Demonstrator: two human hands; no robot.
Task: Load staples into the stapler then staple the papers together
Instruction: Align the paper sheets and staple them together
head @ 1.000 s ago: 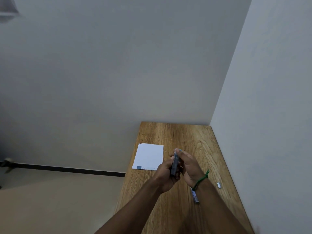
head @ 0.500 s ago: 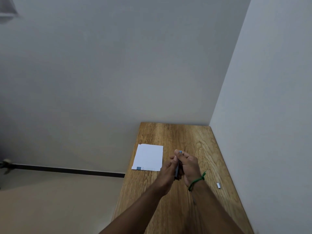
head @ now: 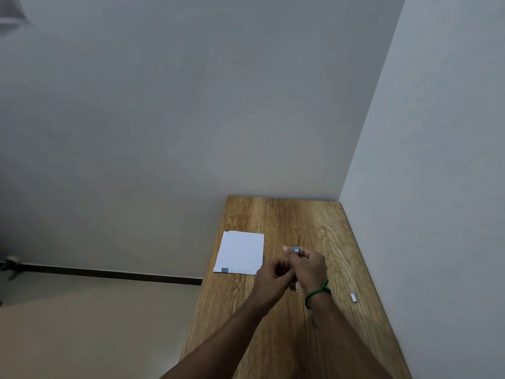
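Since the earlier frames, both hands have turned the stapler (head: 296, 250) from standing on edge between them to a flatter pose, so that its blue end now shows past the fingertips on the far side.

From the head view, the left hand (head: 273, 279) and the right hand (head: 310, 266) are close together above the middle of the wooden surface (head: 287, 214). The right hand is curled around the stapler, with the fingers closed over its top; only the blue tip and a small dark part below the hands are visible, and the rest is hidden. The left hand is also curled, with its fingers bent toward the stapler and touching the right hand. Whether the left fingers really pinch the stapler or only rest against it, I cannot tell. Whether the stapler is open or closed also cannot be seen.

On the right wrist there is a green cord bracelet (head: 317, 291).

The white papers (head: 240, 253) lie flat on the surface to the left of the hands, near the left edge, with a small blue mark at the near corner. They are just beside the left hand in the picture, but they are apart from the stapler.

One small silver strip of staples (head: 354, 297) lies on the surface to the right of the right wrist, near the wall (head: 437, 160), well apart from the papers.
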